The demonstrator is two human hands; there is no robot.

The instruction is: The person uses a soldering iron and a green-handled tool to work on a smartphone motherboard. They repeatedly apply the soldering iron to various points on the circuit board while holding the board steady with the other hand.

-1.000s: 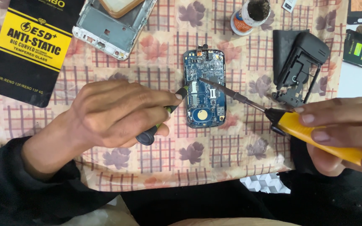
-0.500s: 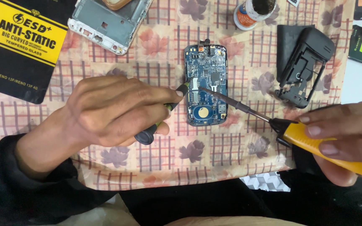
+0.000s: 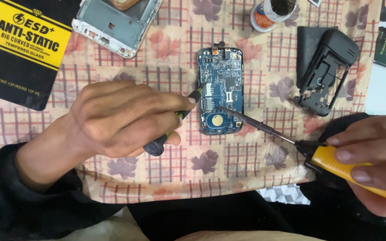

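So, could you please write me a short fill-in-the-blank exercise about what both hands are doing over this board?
1. The right hand holds a soldering iron with a ____ handle.
2. The iron's tip rests on the ____ circuit board.
3. The left hand holds a dark slim tool whose tip meets the board's ____ edge.
4. The black phone housing lies to the ____ of the board.

Missing words: yellow; blue; left; right
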